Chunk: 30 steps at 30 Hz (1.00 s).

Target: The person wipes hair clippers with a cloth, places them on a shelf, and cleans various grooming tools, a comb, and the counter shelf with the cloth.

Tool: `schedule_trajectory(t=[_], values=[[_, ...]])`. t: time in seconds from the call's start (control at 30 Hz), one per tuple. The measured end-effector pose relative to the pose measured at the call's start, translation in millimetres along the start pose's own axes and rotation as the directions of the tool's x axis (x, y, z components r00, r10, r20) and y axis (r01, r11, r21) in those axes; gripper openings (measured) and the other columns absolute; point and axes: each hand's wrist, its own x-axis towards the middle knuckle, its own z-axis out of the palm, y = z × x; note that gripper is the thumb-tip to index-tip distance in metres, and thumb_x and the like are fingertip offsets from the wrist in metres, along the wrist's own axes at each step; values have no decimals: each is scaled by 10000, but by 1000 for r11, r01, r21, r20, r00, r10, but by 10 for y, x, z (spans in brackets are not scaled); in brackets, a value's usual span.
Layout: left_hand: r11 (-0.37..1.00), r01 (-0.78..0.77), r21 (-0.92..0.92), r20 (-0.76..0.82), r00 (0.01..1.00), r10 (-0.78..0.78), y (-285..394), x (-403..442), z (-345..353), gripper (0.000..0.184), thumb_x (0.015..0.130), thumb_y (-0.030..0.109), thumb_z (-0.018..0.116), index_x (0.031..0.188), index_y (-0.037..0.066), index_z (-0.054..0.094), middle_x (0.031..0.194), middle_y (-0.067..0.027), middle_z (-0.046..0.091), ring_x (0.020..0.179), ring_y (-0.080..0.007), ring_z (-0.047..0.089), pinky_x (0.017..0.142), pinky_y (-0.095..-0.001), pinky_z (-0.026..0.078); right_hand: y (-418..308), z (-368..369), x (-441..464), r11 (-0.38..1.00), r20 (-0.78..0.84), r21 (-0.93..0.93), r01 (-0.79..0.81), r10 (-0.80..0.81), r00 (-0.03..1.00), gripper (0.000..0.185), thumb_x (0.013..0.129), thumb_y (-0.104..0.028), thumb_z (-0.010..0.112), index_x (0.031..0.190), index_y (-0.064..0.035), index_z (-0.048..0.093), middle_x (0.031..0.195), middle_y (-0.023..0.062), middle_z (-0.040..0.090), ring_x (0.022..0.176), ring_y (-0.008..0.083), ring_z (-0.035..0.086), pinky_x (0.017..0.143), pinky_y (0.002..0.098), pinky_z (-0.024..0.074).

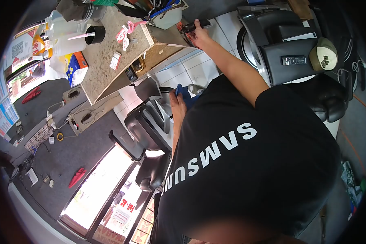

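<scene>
My right hand reaches out at the top centre, past the corner of the speckled counter. Its fingers are closed around a dark object, with the thumb on top; what the object is cannot be made out. Lower down, beside my black shirt, my left hand has its fingers bent against a blue cloth and seems to grip its edge. Part of a light shoe shows next to the cloth. A red item lies near my right fingers, partly hidden.
On the counter stand a black cup, a pink band and small red-and-white packets. A black handset is on the shelf below. Black salon chairs stand nearby; one holds a remote and a cap.
</scene>
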Motion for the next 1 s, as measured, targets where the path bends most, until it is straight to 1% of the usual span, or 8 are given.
schedule_trajectory(t=[0.03,0.17,0.27,0.53,0.63,0.77,0.9,1.0], values=[[995,-90,44,-16,996,91,-53,7,24,323,990,205,404,1211,-14,491,1100,-280,570,991,-440,558,881,-461,430,28,31,9,999,-25,-1,51,-51,998,425,940,-468,644,966,-46,601,854,95,682,681,223,633,654,374,559],[994,82,-75,13,997,-81,72,-6,31,312,994,197,405,1211,-7,497,1095,-268,567,984,-430,556,888,-449,430,266,28,159,987,-166,-97,127,-142,976,441,938,-487,638,985,-51,599,837,86,679,677,206,642,673,386,573],[998,20,-58,25,1000,-18,-47,63,95,320,998,193,397,1234,3,501,1128,-261,565,1023,-427,549,922,-427,424,202,135,-47,995,-209,94,-24,43,977,479,929,-516,637,1034,-52,584,879,94,679,682,207,642,667,358,559],[999,-53,-1,34,998,53,-215,76,157,298,996,171,401,1222,2,496,1153,-274,534,1027,-426,545,918,-431,426,-188,116,-342,976,-11,-149,-156,156,988,551,1001,-549,448,1115,-17,535,982,158,618,822,288,613,675,435,561],[995,70,-65,44,997,-67,1,19,89,288,1005,152,389,1216,-17,490,1155,-260,497,1019,-437,531,917,-433,425,-291,89,-385,977,77,-180,-112,127,989,567,1012,-550,396,1083,-6,541,961,180,604,833,306,602,661,485,572],[986,-152,67,72,986,147,-439,10,146,295,1007,174,397,1192,-39,484,1202,-254,461,1029,-440,524,915,-440,437,-428,68,-229,977,173,-209,-44,81,982,558,1013,-542,390,1073,-9,541,955,183,609,855,318,609,697,505,577],[960,-231,157,73,972,222,-490,21,165,284,985,151,433,1179,-51,476,1227,-262,455,1037,-439,528,911,-444,454,-404,32,-86,946,180,-317,-69,132,975,559,1012,-561,400,1081,-33,569,935,162,661,833,285,631,647,391,516],[993,-118,23,11,993,118,-232,1,140,271,979,134,433,1176,-44,486,1131,-280,522,995,-441,545,892,-453,441,-245,9,-27,960,173,-207,-189,226,959,576,1022,-589,342,1006,-97,641,917,64,716,973,257,595,1000,467,352]])
